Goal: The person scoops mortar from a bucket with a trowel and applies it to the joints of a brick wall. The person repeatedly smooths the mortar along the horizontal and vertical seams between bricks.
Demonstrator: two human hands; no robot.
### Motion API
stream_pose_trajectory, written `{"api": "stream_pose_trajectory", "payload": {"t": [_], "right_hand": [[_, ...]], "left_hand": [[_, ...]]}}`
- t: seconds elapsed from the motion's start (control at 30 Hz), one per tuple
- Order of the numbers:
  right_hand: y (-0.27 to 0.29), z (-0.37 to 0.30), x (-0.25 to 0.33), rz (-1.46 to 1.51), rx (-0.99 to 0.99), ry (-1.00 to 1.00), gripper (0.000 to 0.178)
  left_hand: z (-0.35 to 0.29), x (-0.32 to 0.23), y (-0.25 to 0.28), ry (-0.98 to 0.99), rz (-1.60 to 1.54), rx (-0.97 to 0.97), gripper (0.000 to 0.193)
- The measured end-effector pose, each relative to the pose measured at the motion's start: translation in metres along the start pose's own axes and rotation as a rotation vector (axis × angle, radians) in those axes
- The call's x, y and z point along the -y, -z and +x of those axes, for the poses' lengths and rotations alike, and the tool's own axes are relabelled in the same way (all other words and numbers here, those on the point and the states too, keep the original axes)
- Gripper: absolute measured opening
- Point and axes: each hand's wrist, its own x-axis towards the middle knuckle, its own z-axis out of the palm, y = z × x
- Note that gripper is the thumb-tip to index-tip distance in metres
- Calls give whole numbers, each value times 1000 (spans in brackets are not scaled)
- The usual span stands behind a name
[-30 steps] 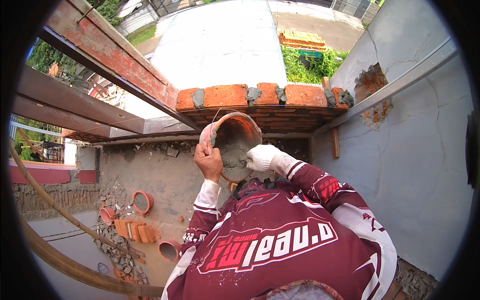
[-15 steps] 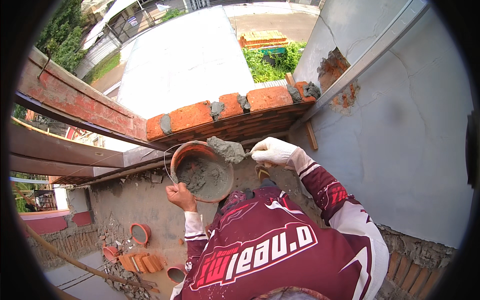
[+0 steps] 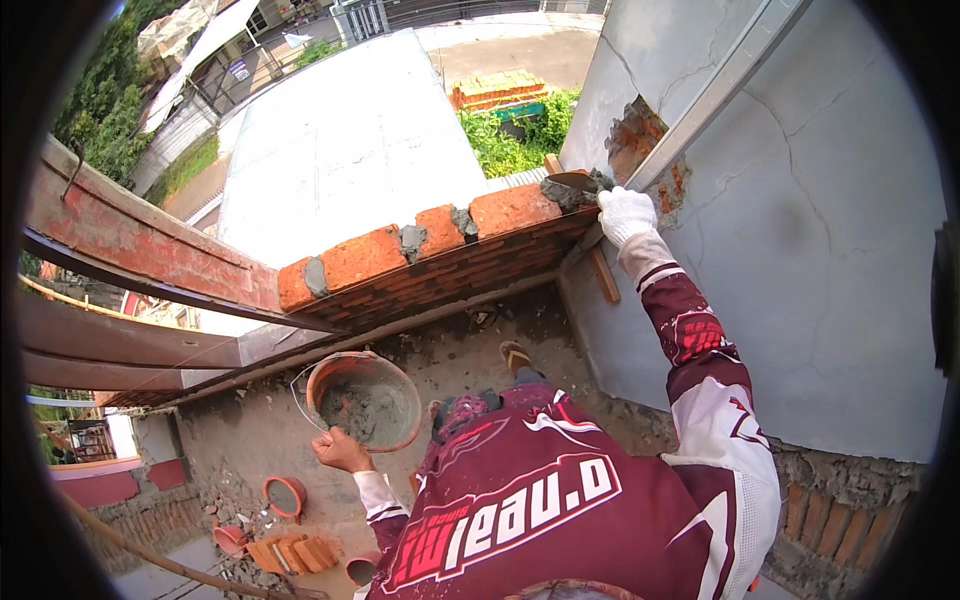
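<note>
Person's hands with a bucket and a trowel beside a brick wall. The round orange-red bucket [image 3: 326, 372], apparently plastic, is to the person's left, below the wall's top; whether anything supports its base is hidden. Loaded with soft, wet grey mortar [image 3: 375, 410], it is probably heavy and its wall somewhat flexible; the smeared rim may be slippery, so the thin curved wire handle [image 3: 297, 395] is likely the surest hold. The bare left hand [image 3: 342, 450] is closed at the bucket's near left side, where the wire runs into the fist; whether it also grips the rim cannot be told.

The flat, dark-bladed trowel [image 3: 575, 181] lies over the right end of the red-orange brick wall [image 3: 515, 210]. It is presumably light and stiff, best held by its handle, behind the blade. The right hand [image 3: 627, 214], in a white knitted glove, is wrapped around that handle, which is hidden by the fingers.

In appearance, the bucket's inside is orange near the upper left rim and coated grey elsewhere, with lumpy mortar at the bottom. Rough dark-grey mortar [image 3: 562, 194] lies around the trowel blade, close to the cracked pale-grey wall [image 3: 740, 260].
</note>
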Motion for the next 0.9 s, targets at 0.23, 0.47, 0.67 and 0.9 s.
{"api": "stream_pose_trajectory", "payload": {"t": [0.23, 0.47, 0.67, 0.9], "right_hand": [[-5, -19, -1, 445, 62, -263, 40], [-61, -39, 44, 1815, 189, -771, 23], [-65, -19, 91, 1629, 263, -505, 24], [-12, -5, 64, 533, 376, -386, 48]], "left_hand": [[0, 13, 21, 31, -5, -79, 30], [-4, 13, 23, 109, -35, -80, 29], [2, 18, 13, 87, -43, -25, 30], [5, 18, 10, 60, -30, -11, 30]]}}
